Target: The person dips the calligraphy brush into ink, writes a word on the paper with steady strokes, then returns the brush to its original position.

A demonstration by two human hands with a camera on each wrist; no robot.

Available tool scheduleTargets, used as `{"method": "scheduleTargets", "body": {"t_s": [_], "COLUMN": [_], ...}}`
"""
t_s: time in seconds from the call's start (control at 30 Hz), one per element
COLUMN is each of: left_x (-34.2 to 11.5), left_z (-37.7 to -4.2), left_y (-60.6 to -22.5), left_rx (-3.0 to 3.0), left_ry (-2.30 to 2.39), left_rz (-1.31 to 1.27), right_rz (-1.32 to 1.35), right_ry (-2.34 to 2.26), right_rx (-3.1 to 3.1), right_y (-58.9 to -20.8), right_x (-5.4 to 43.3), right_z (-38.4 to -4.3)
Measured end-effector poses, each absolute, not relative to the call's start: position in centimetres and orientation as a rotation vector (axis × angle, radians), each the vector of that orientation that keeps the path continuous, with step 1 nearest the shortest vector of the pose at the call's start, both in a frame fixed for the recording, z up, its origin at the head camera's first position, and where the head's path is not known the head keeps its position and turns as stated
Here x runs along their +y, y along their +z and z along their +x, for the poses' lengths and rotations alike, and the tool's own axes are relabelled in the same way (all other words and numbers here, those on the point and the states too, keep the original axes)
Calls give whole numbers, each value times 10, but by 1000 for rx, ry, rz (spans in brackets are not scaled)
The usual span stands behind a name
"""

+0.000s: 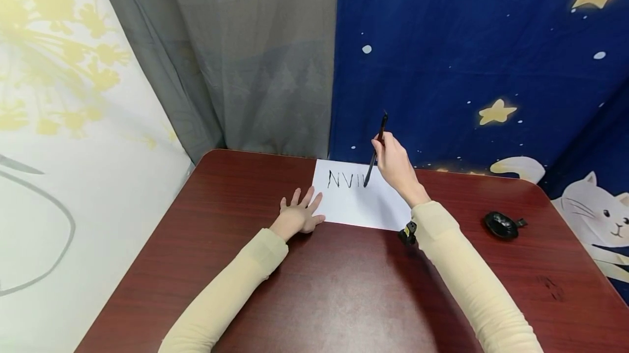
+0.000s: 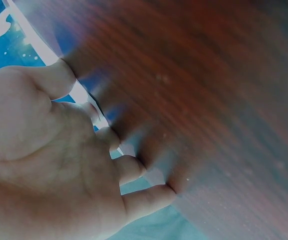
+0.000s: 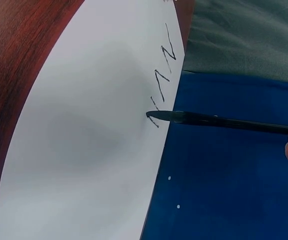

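My right hand point(image 1: 395, 163) pinches a dark brush point(image 1: 375, 151) high on its handle, the brush slanting down to the paper. In the right wrist view the brush's black tip point(image 3: 159, 115) meets the white paper point(image 3: 78, 135) at the lower end of a short stroke. Thin black strokes point(image 1: 346, 179) run along the paper's upper part, reading roughly N, V, I and a further line. My left hand point(image 1: 298, 216) lies with fingers spread at the paper's left edge, fingertips on or beside it. Its palm point(image 2: 48, 150) fills much of the left wrist view.
A small black dish point(image 1: 502, 225) with a short handle sits on the reddish-brown table point(image 1: 304, 293) at the right. Behind the table's far edge hang a grey curtain point(image 1: 265, 69) and a blue star-patterned cloth point(image 1: 417, 58). A small black device point(image 1: 408, 233) is at my right cuff.
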State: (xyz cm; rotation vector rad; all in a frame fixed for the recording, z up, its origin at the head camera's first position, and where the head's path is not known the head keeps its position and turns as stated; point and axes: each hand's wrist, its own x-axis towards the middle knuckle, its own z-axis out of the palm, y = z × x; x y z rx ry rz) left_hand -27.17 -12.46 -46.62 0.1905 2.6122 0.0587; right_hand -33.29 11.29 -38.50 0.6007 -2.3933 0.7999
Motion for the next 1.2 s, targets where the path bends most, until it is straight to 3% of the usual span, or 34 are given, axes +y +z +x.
{"method": "scheduleTargets", "body": {"t_s": [1.2], "left_x": [-126], "left_z": [-272], "left_y": [-467], "left_rx": [2620], "left_ry": [49], "left_rz": [212], "right_rz": [579], "right_ry": [826], "right_rx": [-2312], "right_y": [-385], "right_x": [117], "right_z": [-334]}}
